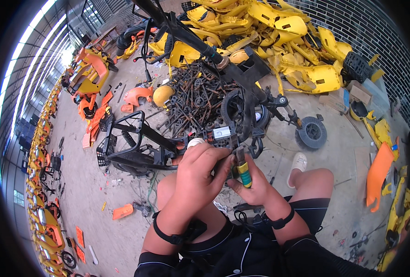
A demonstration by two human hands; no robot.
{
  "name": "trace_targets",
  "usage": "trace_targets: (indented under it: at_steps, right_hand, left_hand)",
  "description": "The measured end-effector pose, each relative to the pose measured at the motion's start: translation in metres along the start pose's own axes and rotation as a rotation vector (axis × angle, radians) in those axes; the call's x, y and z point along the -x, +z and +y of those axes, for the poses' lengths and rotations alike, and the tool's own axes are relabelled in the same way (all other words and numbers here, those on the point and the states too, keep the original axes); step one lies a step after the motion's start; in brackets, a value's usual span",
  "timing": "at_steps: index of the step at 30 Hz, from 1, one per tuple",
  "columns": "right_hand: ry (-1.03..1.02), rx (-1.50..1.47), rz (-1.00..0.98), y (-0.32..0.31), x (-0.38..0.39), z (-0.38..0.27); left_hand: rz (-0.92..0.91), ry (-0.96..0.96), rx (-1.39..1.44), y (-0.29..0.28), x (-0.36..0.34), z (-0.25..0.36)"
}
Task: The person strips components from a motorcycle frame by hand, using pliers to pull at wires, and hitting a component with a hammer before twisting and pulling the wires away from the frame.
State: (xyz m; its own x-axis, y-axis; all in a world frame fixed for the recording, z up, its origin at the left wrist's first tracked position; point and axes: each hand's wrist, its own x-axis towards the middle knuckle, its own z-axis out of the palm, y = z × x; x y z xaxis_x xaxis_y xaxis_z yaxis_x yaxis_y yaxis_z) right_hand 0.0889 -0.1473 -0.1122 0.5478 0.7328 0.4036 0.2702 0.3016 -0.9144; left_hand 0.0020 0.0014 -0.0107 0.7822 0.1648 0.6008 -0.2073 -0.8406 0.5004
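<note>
My left hand (200,171) is closed at the black scooter frame (142,141), its fingers curled beside a tool with yellow and green handles (243,173), apparently pliers; what those fingers hold is hidden. The tool is in my right hand (255,189), metal end upward, against the frame's middle. Just above my hands are a pale label (222,132) on a black part and a white round piece (194,142). The steering column (200,44) rises toward the top.
A pile of rusty metal parts (193,92) lies behind the frame, a loose wheel (310,134) to the right. Yellow body panels (318,76) heap along the brick wall. Orange panels (378,173) lie at right. A long row of scooters (48,221) lines the left.
</note>
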Motion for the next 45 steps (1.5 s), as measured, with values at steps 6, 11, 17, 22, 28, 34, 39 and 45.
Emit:
trace_targets:
  at_steps: [6, 11, 17, 22, 28, 34, 39, 45]
  right_hand:
    - [-0.013, 0.000, 0.060, -0.001, 0.002, 0.000]
    - [0.015, 0.115, 0.115, -0.005, 0.007, 0.002]
    - [0.043, 0.164, 0.176, -0.009, 0.008, -0.012]
    - [-0.083, 0.525, 0.347, -0.015, 0.003, -0.015]
    - [-0.163, 0.742, 0.321, -0.019, -0.001, -0.019]
    - [0.218, 0.258, 0.086, -0.011, 0.001, -0.025]
    - [0.209, 0.136, 0.060, -0.007, 0.003, -0.022]
    - [0.078, 0.184, 0.184, 0.000, 0.006, -0.008]
  left_hand:
    - [-0.009, 0.023, 0.017, 0.001, -0.002, 0.004]
    - [-0.032, 0.000, 0.026, 0.000, -0.003, 0.009]
    - [-0.053, -0.012, 0.056, -0.003, -0.006, 0.011]
    - [-0.023, 0.012, 0.097, -0.001, -0.009, 0.011]
    - [-0.056, -0.023, 0.179, 0.004, -0.009, 0.008]
    - [-0.041, -0.080, 0.225, 0.005, -0.008, 0.004]
    - [-0.032, -0.124, 0.259, 0.002, -0.006, 0.005]
    - [-0.011, -0.194, 0.334, 0.001, -0.004, 0.004]
